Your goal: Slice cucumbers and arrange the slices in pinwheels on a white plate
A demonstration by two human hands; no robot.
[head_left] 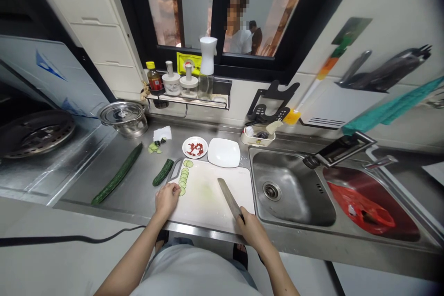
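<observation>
My right hand (250,225) is wrapped round the handle of a kitchen knife (228,196), its blade over the right part of the white cutting board (208,212). At the board's left side, my left hand (167,201) has its fingers pinched together on the nearest of the cucumber slices (184,178). These overlap in a row that runs away from me. A cut piece of cucumber (163,172) lies left of the board's handle. Farther left rests a long whole cucumber (118,175).
Behind the board stand a plate of chopped red pieces (190,142) and a white plate (224,152). A lidded pot (125,118) is at back left, near cucumber scraps (154,148). The sink (294,189) adjoins the board's right. A condiment rack (194,101) hangs below the window.
</observation>
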